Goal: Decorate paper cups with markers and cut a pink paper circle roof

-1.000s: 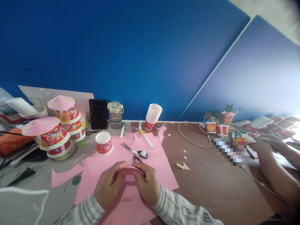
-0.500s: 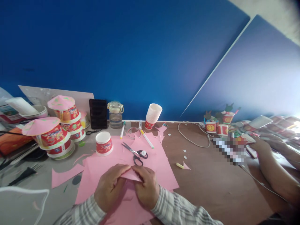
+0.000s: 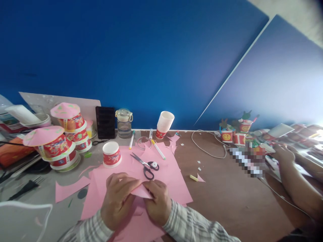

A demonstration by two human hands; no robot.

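Both hands pinch one small folded piece of pink paper [image 3: 141,191] low over the work surface. My left hand [image 3: 118,198] is closed on its left side, fingers bent over the top. On the other side, my right hand [image 3: 158,201] grips the paper between thumb and fingers; part of it is hidden by the hands. Beneath them lie large pink sheets [image 3: 174,183]. Just beyond the hands rest black-handled scissors [image 3: 146,165], blades pointing away to the left. A red and white paper cup [image 3: 112,155] stands on the sheets, beyond my left hand.
At the left stand red paper-cup models with pink cone tops [image 3: 54,144]. A water jar [image 3: 124,124], a stack of paper cups [image 3: 165,124] and markers [image 3: 158,150] stand or lie toward the blue partition. At the right, a co-worker's arms [image 3: 290,171] reach over the table.
My left hand's fingers have shifted and lifted slightly over the folded pink paper. My right hand stays nearly in place. The co-worker's hands at the right have moved a little.
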